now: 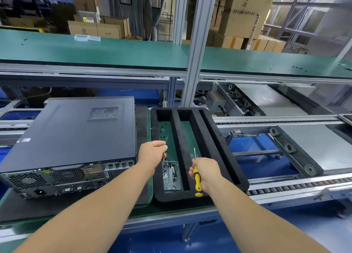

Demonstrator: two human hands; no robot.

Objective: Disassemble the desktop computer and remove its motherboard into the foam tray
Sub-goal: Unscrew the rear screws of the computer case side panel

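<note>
- The right hand (pixel 204 171) grasps a screwdriver (pixel 197 178) over the foam tray (pixel 215 138), ready for screws.
- The left hand (pixel 152 153), fingers curled, probably drops a screw there; the computer (pixel 72 134) is closed.

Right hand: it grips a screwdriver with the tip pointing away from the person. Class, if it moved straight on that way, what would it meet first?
Probably the foam tray: the screwdriver in the right hand points along its ribs toward the far rim, though depth is unclear.

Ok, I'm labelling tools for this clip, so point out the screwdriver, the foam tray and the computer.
screwdriver (pixel 197 180), head view, on its yellow and black handle.
foam tray (pixel 217 138), head view, on its black right wall.
computer (pixel 72 130), head view, on its closed dark side panel.
</note>
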